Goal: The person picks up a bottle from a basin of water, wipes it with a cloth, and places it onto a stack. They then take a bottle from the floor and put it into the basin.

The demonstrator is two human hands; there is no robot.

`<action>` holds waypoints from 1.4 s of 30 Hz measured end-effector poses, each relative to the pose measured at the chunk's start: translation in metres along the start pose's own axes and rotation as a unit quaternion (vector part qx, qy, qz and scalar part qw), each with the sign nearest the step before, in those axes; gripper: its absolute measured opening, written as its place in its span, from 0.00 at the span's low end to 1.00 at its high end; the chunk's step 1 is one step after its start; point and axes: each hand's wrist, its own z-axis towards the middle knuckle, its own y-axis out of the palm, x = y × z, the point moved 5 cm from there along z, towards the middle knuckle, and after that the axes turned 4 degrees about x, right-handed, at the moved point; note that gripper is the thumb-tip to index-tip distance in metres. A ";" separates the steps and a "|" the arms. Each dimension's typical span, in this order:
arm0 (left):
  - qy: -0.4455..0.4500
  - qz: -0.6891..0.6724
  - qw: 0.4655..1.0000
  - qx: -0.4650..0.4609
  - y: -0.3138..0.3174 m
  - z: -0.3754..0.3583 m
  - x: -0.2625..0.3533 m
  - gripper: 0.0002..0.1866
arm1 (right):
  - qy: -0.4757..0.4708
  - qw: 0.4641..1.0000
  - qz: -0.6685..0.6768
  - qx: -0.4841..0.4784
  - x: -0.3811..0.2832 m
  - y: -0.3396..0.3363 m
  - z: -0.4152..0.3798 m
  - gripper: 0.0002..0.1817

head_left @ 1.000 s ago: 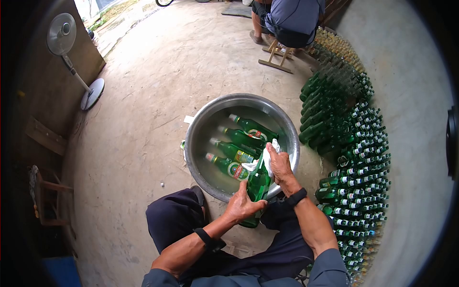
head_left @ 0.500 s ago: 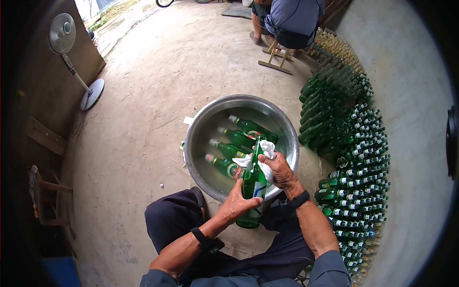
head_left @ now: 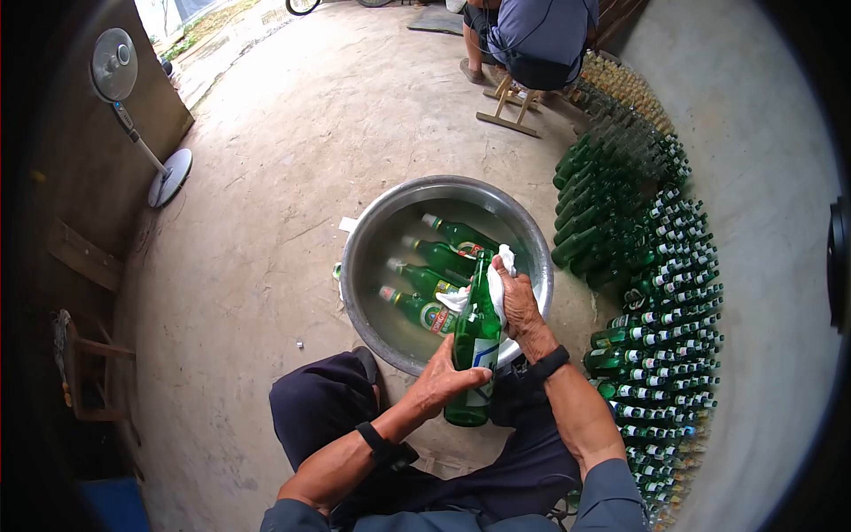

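Note:
A green glass bottle (head_left: 479,328) with a white and blue label is tilted over the near rim of a metal basin (head_left: 356,306). My left hand (head_left: 441,379) is closed around its lower body. Up by the neck, my right hand (head_left: 520,306) grips a white cloth (head_left: 497,282) held against the bottle's right side; part of the cloth shows left of the neck too. Inside the basin, several green bottles lie in cloudy water, among them a labelled bottle (head_left: 417,308) nearest my left hand.
Rows of green bottles (head_left: 656,355) stand along the wall at right. A person (head_left: 541,40) sits on a low wooden stool (head_left: 507,113) at the top. A standing fan (head_left: 168,177) is at the left, above a wooden chair (head_left: 102,377).
My right hand with the cloth has shifted slightly right and up along the bottle's neck. The bottle has moved a little and its label has turned slightly.

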 end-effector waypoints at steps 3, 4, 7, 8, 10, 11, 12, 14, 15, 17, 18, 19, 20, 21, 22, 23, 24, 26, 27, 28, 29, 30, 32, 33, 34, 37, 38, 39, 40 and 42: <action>-0.017 -0.073 0.997 -0.029 0.005 -0.001 0.000 0.41 | 0.007 1.000 0.006 0.022 -0.001 -0.004 0.000 0.22; -0.017 -0.073 0.997 -0.030 0.005 -0.001 -0.001 0.41 | 0.007 1.000 0.011 0.019 -0.002 -0.004 -0.002 0.23; -0.045 -0.110 0.992 -0.029 0.005 0.000 -0.007 0.40 | -0.002 1.000 0.003 -0.001 -0.005 -0.002 -0.009 0.23; -0.046 -0.130 0.990 -0.029 0.005 0.001 -0.007 0.40 | -0.011 1.000 -0.010 -0.019 -0.006 0.001 -0.013 0.23; -0.046 -0.151 0.987 -0.029 0.004 0.002 -0.005 0.40 | -0.038 0.998 -0.032 -0.048 -0.013 0.008 -0.023 0.23; -0.038 -0.125 0.991 -0.022 0.003 0.002 -0.002 0.40 | -0.064 0.993 -0.055 -0.077 -0.015 0.012 -0.027 0.22; -0.030 -0.099 0.994 -0.016 0.002 0.002 0.000 0.41 | -0.096 0.984 -0.129 -0.082 -0.016 0.011 -0.026 0.21; 0.001 0.004 1.000 0.015 -0.001 0.002 -0.002 0.42 | -0.096 0.980 -0.167 -0.058 -0.018 0.006 -0.023 0.20; 0.033 0.107 0.993 0.046 -0.004 0.002 -0.001 0.43 | -0.095 0.973 -0.206 -0.034 -0.022 0.005 -0.022 0.19; 0.038 0.126 0.990 0.053 -0.003 0.001 -0.002 0.46 | -0.096 0.971 -0.216 -0.029 -0.023 0.007 -0.022 0.19; 0.022 0.111 0.992 0.049 -0.001 0.000 -0.002 0.45 | -0.095 0.976 -0.195 -0.020 -0.017 0.005 -0.017 0.19; 0.006 0.095 0.994 0.044 -0.001 -0.001 -0.003 0.45 | -0.093 0.980 -0.174 -0.011 -0.013 0.003 -0.012 0.20; 0.006 0.096 0.994 0.043 -0.001 -0.001 -0.003 0.45 | -0.093 0.980 -0.174 -0.010 -0.009 0.001 -0.008 0.20; 0.004 0.084 0.996 0.041 -0.001 -0.001 -0.004 0.45 | -0.082 0.983 -0.163 -0.007 -0.006 0.000 -0.006 0.21; 0.003 0.072 0.997 0.039 -0.001 0.000 -0.004 0.46 | -0.071 0.986 -0.152 -0.005 -0.004 0.000 -0.004 0.21; 0.003 0.072 0.997 0.040 -0.001 0.000 -0.004 0.46 | -0.071 0.986 -0.152 -0.006 -0.003 0.000 -0.003 0.21; -0.002 0.067 0.997 0.037 -0.001 -0.001 -0.003 0.45 | -0.071 0.990 -0.123 0.002 -0.002 0.000 -0.003 0.22; -0.008 0.063 0.997 0.034 0.001 -0.002 -0.001 0.45 | -0.071 0.993 -0.094 0.011 -0.001 -0.003 -0.002 0.23; -0.014 0.056 0.998 0.032 0.001 -0.002 0.000 0.45 | -0.055 0.992 -0.110 0.030 0.000 -0.006 -0.001 0.23; -0.019 0.048 0.998 0.031 0.001 -0.002 0.000 0.45 | -0.040 0.990 -0.127 0.048 0.002 -0.009 0.000 0.23; -0.019 0.048 0.998 0.031 0.002 -0.002 0.001 0.45 | -0.040 0.990 -0.127 0.048 0.002 -0.010 -0.001 0.23; -0.024 0.034 0.999 0.030 0.004 -0.002 0.002 0.44 | -0.024 0.996 -0.075 0.050 0.000 -0.007 -0.004 0.24; -0.028 0.019 0.999 0.028 0.004 -0.002 0.001 0.43 | 0.006 0.998 -0.040 0.048 0.007 -0.013 0.001 0.23; -0.025 -0.006 0.999 0.022 0.003 -0.001 -0.003 0.42 | 0.006 0.998 -0.041 0.047 0.006 -0.013 -0.001 0.23; -0.023 -0.030 0.999 0.015 0.003 0.000 -0.006 0.41 | 0.008 0.998 -0.058 0.028 0.004 -0.010 -0.005 0.23; -0.033 -0.109 0.993 0.002 -0.002 0.004 -0.006 0.39 | 0.016 0.997 -0.069 -0.035 0.003 -0.002 -0.014 0.19; -0.037 -0.117 0.992 -0.003 -0.003 0.003 -0.003 0.38 | -0.001 0.995 -0.064 -0.078 0.000 0.003 -0.020 0.18; -0.037 -0.116 0.993 -0.004 -0.004 0.003 -0.002 0.38 | -0.019 0.991 -0.058 -0.122 -0.004 0.008 -0.026 0.17; -0.033 -0.119 0.992 -0.006 -0.005 0.003 -0.001 0.38 | -0.016 0.981 -0.090 -0.172 -0.005 0.005 -0.027 0.15; -0.028 -0.122 0.992 -0.008 -0.004 0.003 0.000 0.38 | -0.032 0.981 -0.097 -0.164 -0.011 0.007 -0.030 0.15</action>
